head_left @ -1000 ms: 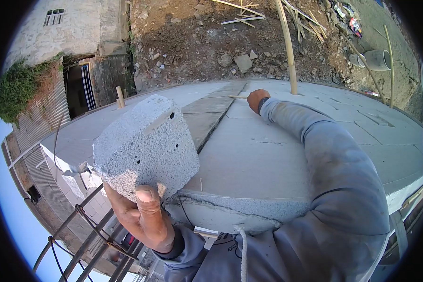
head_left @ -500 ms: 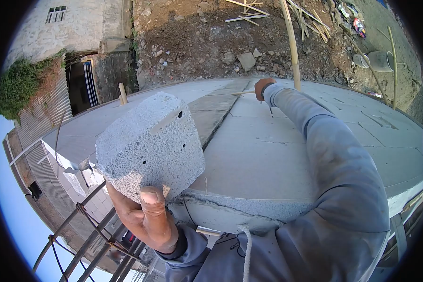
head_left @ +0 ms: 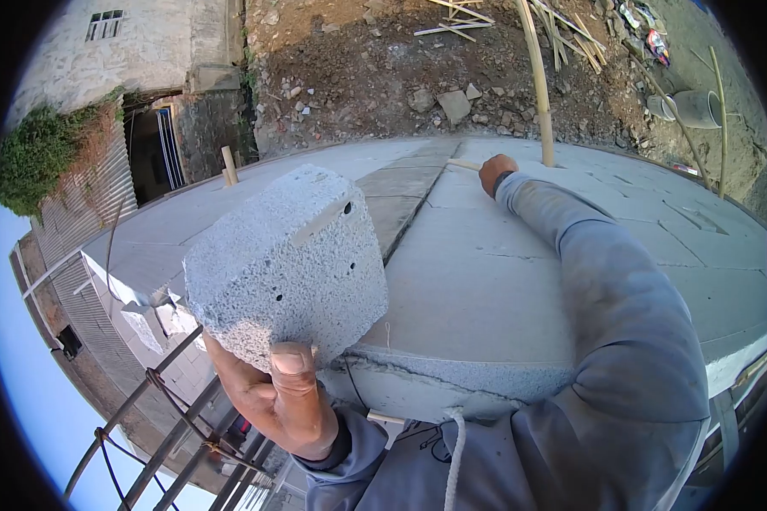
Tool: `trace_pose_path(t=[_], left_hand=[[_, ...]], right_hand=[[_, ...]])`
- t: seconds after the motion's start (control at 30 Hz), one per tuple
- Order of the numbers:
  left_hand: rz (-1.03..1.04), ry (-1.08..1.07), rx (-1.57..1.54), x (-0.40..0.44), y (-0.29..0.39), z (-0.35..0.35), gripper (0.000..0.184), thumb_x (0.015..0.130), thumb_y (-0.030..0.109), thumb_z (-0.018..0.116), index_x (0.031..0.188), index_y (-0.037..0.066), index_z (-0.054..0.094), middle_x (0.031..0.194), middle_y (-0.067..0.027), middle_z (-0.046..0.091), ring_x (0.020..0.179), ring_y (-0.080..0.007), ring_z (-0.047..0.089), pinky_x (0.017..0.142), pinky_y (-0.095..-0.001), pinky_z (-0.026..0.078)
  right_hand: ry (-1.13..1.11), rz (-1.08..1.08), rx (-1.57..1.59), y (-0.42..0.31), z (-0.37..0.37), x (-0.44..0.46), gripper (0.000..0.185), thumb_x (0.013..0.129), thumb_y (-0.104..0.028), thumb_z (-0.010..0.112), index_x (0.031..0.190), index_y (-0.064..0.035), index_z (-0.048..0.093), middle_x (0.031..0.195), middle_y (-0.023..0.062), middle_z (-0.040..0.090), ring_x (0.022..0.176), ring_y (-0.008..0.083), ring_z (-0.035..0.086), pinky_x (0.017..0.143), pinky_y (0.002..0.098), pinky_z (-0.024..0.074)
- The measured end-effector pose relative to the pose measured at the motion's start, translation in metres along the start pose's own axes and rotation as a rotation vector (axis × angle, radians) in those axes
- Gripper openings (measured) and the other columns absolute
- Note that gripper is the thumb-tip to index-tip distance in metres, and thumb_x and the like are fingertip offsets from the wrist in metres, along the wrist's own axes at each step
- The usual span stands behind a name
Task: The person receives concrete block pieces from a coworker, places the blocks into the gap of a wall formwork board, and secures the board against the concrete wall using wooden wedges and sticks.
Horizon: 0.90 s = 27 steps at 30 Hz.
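My left hand point(head_left: 290, 396) grips a chunk of aerated concrete block point(head_left: 285, 264) from below, the thumb pressed on its near face. The block is pale grey and pitted, with a few small dark holes, and is raised above the near edge of the wall. Farther out, my right hand point(head_left: 496, 173) is closed in a fist over the pale block wall point(head_left: 477, 298). From that fist a pale wooden-looking stick point(head_left: 463, 163) points left; its kind does not show. A grey mortar-like strip point(head_left: 400, 192) runs along the wall surface left of my right arm.
Steel reinforcing bars point(head_left: 175, 417) stand at lower left, near broken block pieces point(head_left: 149, 324). A bamboo pole point(head_left: 537, 85) rises beyond the wall. Rubble ground point(head_left: 349, 77) lies past it, with wood strips point(head_left: 456, 21) and a bucket point(head_left: 694, 109). A white cord point(head_left: 456, 460) hangs at my front.
My right hand has shifted slightly right, and the stick in it has turned; the dark thin part below the fist no longer shows. The block in my left hand sits slightly farther right in view.
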State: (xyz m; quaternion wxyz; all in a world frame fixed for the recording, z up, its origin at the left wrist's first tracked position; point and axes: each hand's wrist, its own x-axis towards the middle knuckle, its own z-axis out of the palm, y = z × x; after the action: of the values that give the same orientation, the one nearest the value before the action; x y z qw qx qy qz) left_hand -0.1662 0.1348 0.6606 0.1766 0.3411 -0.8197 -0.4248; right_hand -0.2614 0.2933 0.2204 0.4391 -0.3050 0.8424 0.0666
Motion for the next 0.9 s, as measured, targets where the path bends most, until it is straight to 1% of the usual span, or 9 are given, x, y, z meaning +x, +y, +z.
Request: trace_pose_path(t=[0.07, 0.1, 0.2, 0.23, 0.37, 0.5, 0.6, 0.73, 0.9], left_hand=[[-0.025, -0.001, -0.008, 0.003, 0.001, 0.002, 0.083, 0.074, 0.039, 0.068, 0.134, -0.007, 0.033, 0.122, -0.0221, 0.049, 0.112, -0.0315, 0.049, 0.098, -0.0415, 0.032], [0.04, -0.07, 0.075, 0.002, -0.002, -0.003, 0.07, 0.085, 0.039, 0.058, 0.131, -0.007, 0.034, 0.122, -0.0248, 0.047, 0.112, -0.0332, 0.05, 0.097, -0.0416, 0.037], [0.071, -0.075, 0.073, 0.001, -0.006, -0.005, 0.067, 0.087, 0.037, 0.057, 0.131, -0.008, 0.034, 0.122, -0.0245, 0.048, 0.111, -0.0325, 0.051, 0.097, -0.0413, 0.037], [0.072, -0.074, 0.073, 0.001, -0.005, -0.005, 0.066, 0.088, 0.036, 0.056, 0.131, -0.008, 0.034, 0.122, -0.0242, 0.048, 0.111, -0.032, 0.051, 0.097, -0.0409, 0.038], [0.072, -0.064, 0.041, 0.002, -0.002, -0.001, 0.064, 0.089, 0.035, 0.055, 0.131, -0.008, 0.034, 0.121, -0.0232, 0.049, 0.11, -0.0306, 0.052, 0.096, -0.0398, 0.038], [0.071, -0.081, 0.024, 0.003, -0.003, 0.0, 0.065, 0.089, 0.035, 0.055, 0.132, -0.008, 0.033, 0.12, -0.0223, 0.051, 0.109, -0.0291, 0.052, 0.095, -0.0387, 0.039], [0.083, -0.078, 0.005, 0.004, -0.003, 0.001, 0.065, 0.09, 0.035, 0.055, 0.133, -0.008, 0.033, 0.118, -0.0212, 0.052, 0.108, -0.0272, 0.053, 0.093, -0.0374, 0.04], [0.107, -0.058, 0.026, 0.004, -0.002, 0.005, 0.064, 0.09, 0.034, 0.055, 0.134, -0.008, 0.033, 0.117, -0.0201, 0.053, 0.105, -0.0256, 0.054, 0.093, -0.0355, 0.04], [0.094, -0.09, 0.005, 0.005, -0.002, 0.003, 0.064, 0.09, 0.034, 0.055, 0.134, -0.008, 0.033, 0.118, -0.0203, 0.053, 0.105, -0.0259, 0.054, 0.093, -0.0354, 0.04]], right_hand=[[0.006, 0.057, 0.061, 0.019, -0.021, 0.009, 0.027, 0.085, -0.023, 0.053, 0.105, -0.013, 0.068, 0.095, 0.0089, 0.069, 0.088, 0.0247, 0.067, 0.074, 0.0375, 0.053], [0.015, 0.062, 0.159, 0.026, -0.033, 0.007, 0.028, 0.084, -0.023, 0.052, 0.101, -0.0076, 0.068, 0.092, 0.0133, 0.069, 0.086, 0.027, 0.067, 0.074, 0.0389, 0.0527], [-0.202, -0.15, 0.033, 0.032, -0.07, 0.018, 0.03, 0.082, -0.022, 0.053, 0.099, -0.0014, 0.067, 0.094, 0.0161, 0.068, 0.087, 0.0284, 0.066, 0.076, 0.0402, 0.0518], [-0.218, -0.166, 0.109, 0.033, -0.07, 0.024, 0.029, 0.08, -0.019, 0.053, 0.094, 0.003, 0.066, 0.093, 0.0179, 0.067, 0.089, 0.0289, 0.066, 0.079, 0.0398, 0.0508], [-0.144, -0.604, -0.348, 0.048, -0.043, 0.061, 0.026, 0.077, -0.016, 0.053, 0.091, -0.0008, 0.068, 0.094, 0.0196, 0.067, 0.091, 0.0303, 0.065, 0.08, 0.0399, 0.0499], [-0.083, -0.088, 0.145, 0.017, -0.048, 0.055, 0.029, 0.071, -0.014, 0.058, 0.095, -0.0041, 0.069, 0.097, 0.0184, 0.067, 0.092, 0.031, 0.065, 0.08, 0.0403, 0.0509], [-0.065, -0.069, 0.156, 0.002, -0.054, 0.043, 0.029, 0.07, -0.016, 0.059, 0.095, -0.0053, 0.07, 0.098, 0.0175, 0.067, 0.092, 0.0307, 0.066, 0.079, 0.0412, 0.0512], [0.084, -0.063, -0.005, -0.004, -0.059, 0.013, 0.025, 0.075, -0.015, 0.058, 0.097, -0.009, 0.07, 0.095, 0.0111, 0.069, 0.089, 0.0266, 0.067, 0.075, 0.0383, 0.053], [0.056, -0.093, -0.028, -0.002, -0.029, 0.0, 0.022, 0.085, -0.018, 0.052, 0.097, -0.0099, 0.069, 0.091, 0.0083, 0.069, 0.086, 0.0254, 0.067, 0.071, 0.0386, 0.0543]])
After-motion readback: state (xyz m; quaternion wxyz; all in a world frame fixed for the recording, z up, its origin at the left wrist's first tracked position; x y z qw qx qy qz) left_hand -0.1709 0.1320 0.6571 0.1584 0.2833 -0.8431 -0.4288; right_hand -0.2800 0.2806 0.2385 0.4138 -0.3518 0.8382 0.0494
